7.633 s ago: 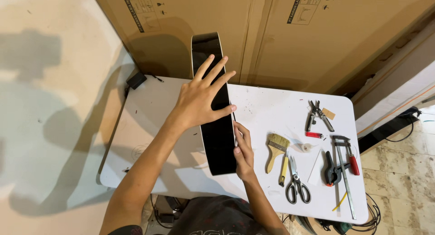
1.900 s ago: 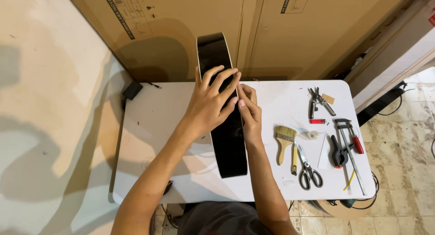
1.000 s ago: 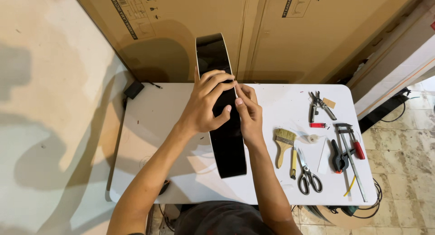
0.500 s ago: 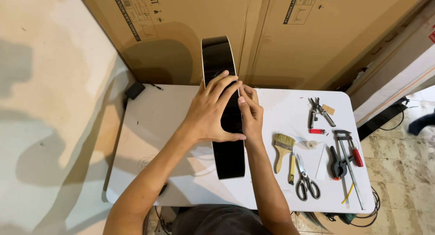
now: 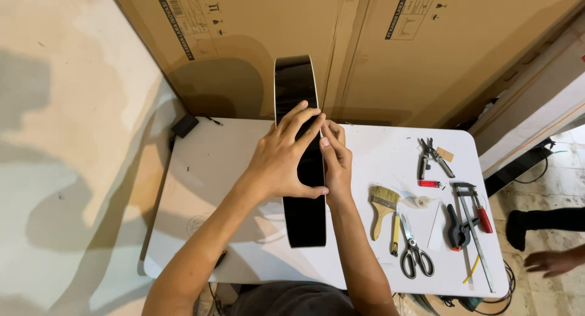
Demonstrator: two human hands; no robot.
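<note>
White table [image 5: 207,188] with scattered tools [image 5: 426,212]

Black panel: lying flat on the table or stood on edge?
On edge. The black panel shows only its narrow glossy face, with the left hand and right hand pressed against its two sides above the white table.
</note>
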